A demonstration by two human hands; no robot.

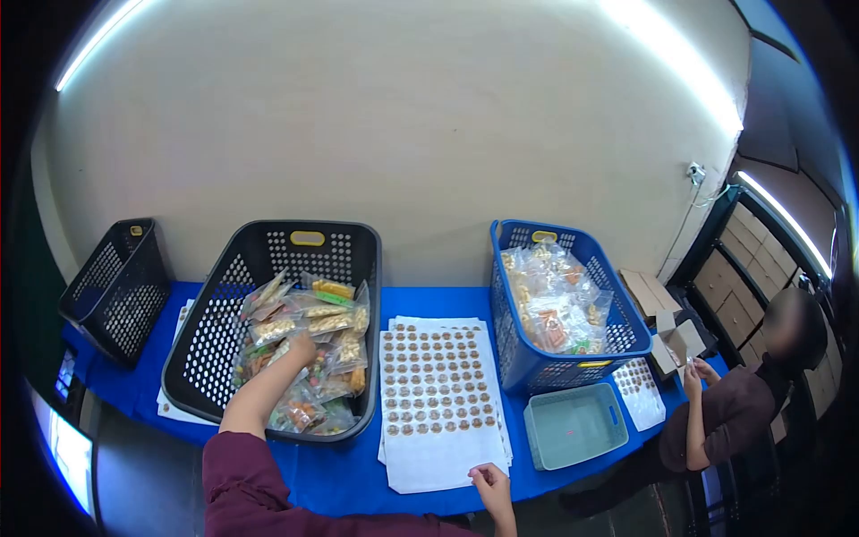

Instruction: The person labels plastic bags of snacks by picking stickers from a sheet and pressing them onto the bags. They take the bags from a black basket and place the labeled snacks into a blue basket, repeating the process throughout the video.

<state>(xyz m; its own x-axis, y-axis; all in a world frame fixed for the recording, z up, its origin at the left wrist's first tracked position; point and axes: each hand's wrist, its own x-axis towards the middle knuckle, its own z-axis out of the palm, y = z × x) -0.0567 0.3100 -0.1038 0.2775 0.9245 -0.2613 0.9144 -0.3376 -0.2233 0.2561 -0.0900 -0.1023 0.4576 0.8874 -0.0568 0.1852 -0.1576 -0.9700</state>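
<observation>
My left hand (304, 348) reaches into the large black basket (208, 356), right at the clear plastic packets of snacks (329, 323) heaped inside. Its fingertips are hidden among the packets. Close to the blue table's front edge, my right hand (491, 488) has thumb and fingers pinched together; what is between them, if anything, is too small to make out. It is at the lower right corner of a white sheet of round brown stickers (438, 461), which lies on a stack of similar sheets.
A blue basket (573, 365) full of packets stands right of the sheets, with a green-grey plastic tub (575, 455) before it. A smaller black basket (125, 304) is far left. At right, another person (729, 416) works beside an open cardboard box (677, 343) and a sticker sheet (639, 394).
</observation>
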